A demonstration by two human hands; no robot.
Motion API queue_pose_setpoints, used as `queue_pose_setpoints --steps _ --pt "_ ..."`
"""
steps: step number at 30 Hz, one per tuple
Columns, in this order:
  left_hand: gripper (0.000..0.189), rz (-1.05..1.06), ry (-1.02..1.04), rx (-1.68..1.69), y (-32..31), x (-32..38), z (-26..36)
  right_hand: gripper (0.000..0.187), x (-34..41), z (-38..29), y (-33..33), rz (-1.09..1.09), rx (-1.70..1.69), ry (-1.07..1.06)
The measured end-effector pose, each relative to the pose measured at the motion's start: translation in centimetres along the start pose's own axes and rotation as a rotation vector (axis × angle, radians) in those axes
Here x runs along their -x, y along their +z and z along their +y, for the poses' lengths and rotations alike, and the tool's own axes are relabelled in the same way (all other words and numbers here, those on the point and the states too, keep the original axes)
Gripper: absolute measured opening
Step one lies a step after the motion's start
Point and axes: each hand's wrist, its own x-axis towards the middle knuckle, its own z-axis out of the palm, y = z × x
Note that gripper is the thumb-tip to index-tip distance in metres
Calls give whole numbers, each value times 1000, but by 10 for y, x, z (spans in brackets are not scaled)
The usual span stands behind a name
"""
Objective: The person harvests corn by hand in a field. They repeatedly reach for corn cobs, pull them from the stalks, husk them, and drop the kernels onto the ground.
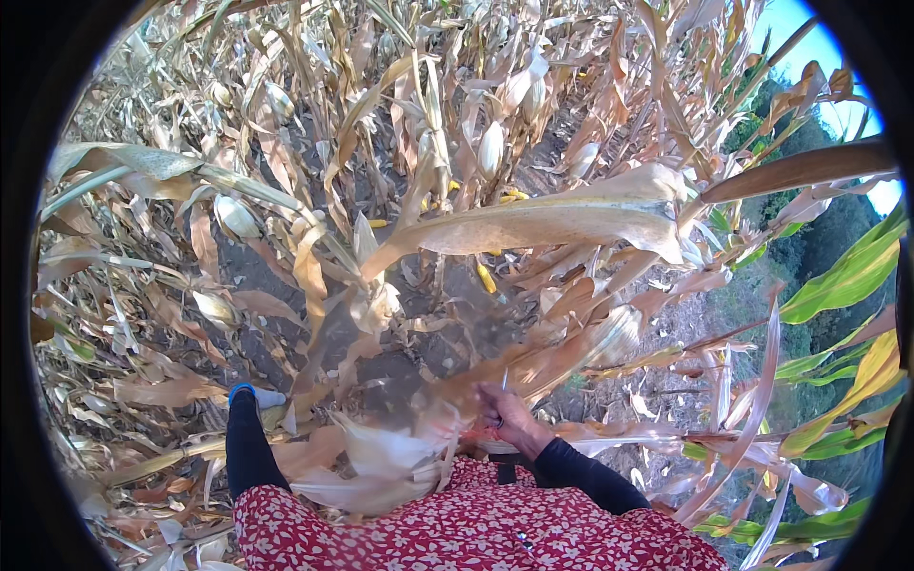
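Observation:
My right hand (508, 417), in a black sleeve, is curled near my waist around a small thin pointed tool (505, 379), which looks like metal. A blurred red strand lies by its fingers. Pale, peeled-back corn husks (385, 450) spread left of the hand, before my red floral garment (428, 532). A large husked corn ear (615, 335) on a dry stalk lies up and right of the hand. My left hand is not in view.
Dry standing corn stalks and a broad dry leaf (550, 223) cross in front. Bare yellow corn cobs (486, 277) lie on the soil. A dark-clad limb (250, 442), apparently a leg, extends at left. Greener leaves (846, 278) stand at right.

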Motion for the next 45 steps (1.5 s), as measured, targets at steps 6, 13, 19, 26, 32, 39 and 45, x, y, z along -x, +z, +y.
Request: queue_pose_setpoints --steps 6,13,19,26,32,39,45 --pt "67 -204 18 130 103 -4 -25 17 -11 -2 0 -24 37 64" --pt "71 654 10 829 -11 126 43 23 -5 -16 50 -311 390 18" --pt "59 1157 267 980 -50 257 85 28 37 -30 138 -756 750 -198" --pt "54 1303 190 1083 26 297 106 35 75 -11 210 -1030 717 41" --pt "53 1420 227 1233 48 295 129 39 68 18 229 -1057 592 286" --pt "53 1440 325 1310 65 293 130 38 83 -19 263 -1066 646 161" --pt "57 1358 302 1447 59 291 113 25 58 -61 267 -1190 606 -682"
